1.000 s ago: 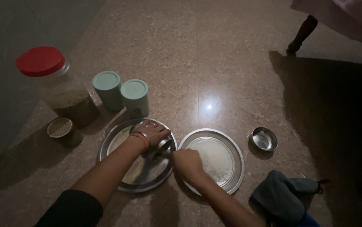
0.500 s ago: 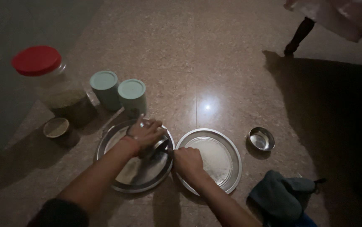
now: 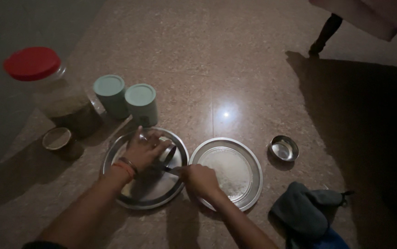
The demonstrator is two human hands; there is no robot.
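Nearest, at the lower right of the frame, a soft grey-blue cloth (image 3: 307, 214) lies crumpled on the polished speckled stone floor (image 3: 235, 60). Just left of it, the right hand (image 3: 199, 179) is clenched over the near-left rim of a round steel plate (image 3: 249, 159) whose flat centre carries a pale, grainy layer; what the fingers pinch cannot be told. Beside it, rims almost touching, sits a second round steel plate (image 3: 120, 196), shiny and shallow. Over its middle the left hand (image 3: 144, 150), with an orange band at the wrist, spreads its fingers (image 3: 139, 133) across a small round steel bowl (image 3: 170, 154) and grasps it, tilted on the plate. Right of the plates a small steel bowl (image 3: 283, 148) stands alone. At left, a little round cup (image 3: 57, 139) with a pale top. Farther back, two pale green lidded cylinders (image 3: 127, 101) stand side by side, and a clear plastic jar (image 3: 64, 103) with a red lid holds brownish grain. At the upper right, a dark furniture leg (image 3: 324, 36).
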